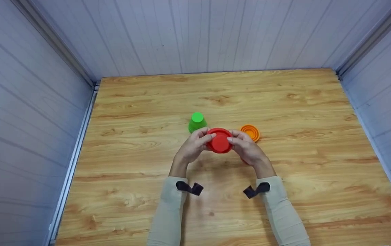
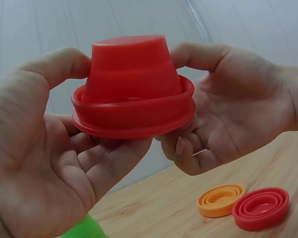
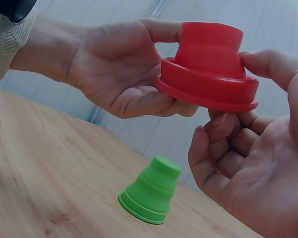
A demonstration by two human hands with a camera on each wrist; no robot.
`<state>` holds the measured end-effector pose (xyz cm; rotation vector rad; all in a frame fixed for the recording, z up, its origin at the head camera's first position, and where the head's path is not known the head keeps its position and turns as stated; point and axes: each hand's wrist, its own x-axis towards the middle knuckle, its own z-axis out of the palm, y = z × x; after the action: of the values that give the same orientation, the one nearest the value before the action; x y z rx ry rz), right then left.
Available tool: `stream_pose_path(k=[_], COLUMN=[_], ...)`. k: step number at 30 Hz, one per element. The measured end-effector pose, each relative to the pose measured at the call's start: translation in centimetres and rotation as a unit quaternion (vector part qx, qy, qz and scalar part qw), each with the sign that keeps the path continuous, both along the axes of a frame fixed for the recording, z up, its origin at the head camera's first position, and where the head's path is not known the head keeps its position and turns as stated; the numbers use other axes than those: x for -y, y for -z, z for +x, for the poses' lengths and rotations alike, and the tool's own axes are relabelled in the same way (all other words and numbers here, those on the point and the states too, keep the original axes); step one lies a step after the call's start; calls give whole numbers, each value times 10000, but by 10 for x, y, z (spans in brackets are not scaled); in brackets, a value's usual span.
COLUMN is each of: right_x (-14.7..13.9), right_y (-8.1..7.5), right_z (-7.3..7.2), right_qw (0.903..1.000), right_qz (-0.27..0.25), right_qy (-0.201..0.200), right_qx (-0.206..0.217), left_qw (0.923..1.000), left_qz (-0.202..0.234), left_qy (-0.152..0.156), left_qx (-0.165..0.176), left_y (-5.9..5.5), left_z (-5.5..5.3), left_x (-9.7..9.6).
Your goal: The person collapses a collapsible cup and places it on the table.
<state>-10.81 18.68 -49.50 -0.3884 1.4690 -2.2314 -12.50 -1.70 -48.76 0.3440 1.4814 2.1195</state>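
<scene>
step in hand, by look of it: reshaping partly raised, tiered red plastic-looking cup (image 1: 220, 142), held above wood-grain bench (image 1: 130, 153); whether folding or drawing out, cannot tell. left hand (image 1: 194, 146) and right hand (image 1: 250, 149) both pinch it, thumbs against narrow upper tier, fingers under wide rim. next move likely calls for even pressure round tiers. on bench: stepped green cup (image 1: 197, 120), narrow end up; flat orange ringed disc (image 1: 250, 132); flat red ringed disc (image 2: 261, 208) just beside orange one. pale panelled walls (image 1: 195, 37) on three sides.
</scene>
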Motion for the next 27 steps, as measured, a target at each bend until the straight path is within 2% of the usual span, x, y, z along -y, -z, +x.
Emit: stream_pose_path(k=[6,12,15,21,24,27], right_x=[4,8,7,2,0,-1], right_y=[-4,-3,-1,6,10,13], right_z=[0,-2,-3,-4,-4,-5], right_qw=[9983,9960,9979,9978,9955,9939], right_qz=[492,694,461,-553,-837,-1001], right_qy=[241,434,283,-338,-450,-456], right_qx=[-181,-361,-349,-128,-58,6], left_qw=[9987,9972,9978,9985,9990,9976], left_qz=[-419,-620,-539,-241,59,544], left_qy=[-74,-280,-310,-455,-314,-26], left_qx=[-274,-312,-210,209,315,416], left_y=[-2,-5,-6,-4,-2,2], left_z=[0,-1,-1,-2,-1,-1], left_x=[-2,-3,-1,0,1,3])
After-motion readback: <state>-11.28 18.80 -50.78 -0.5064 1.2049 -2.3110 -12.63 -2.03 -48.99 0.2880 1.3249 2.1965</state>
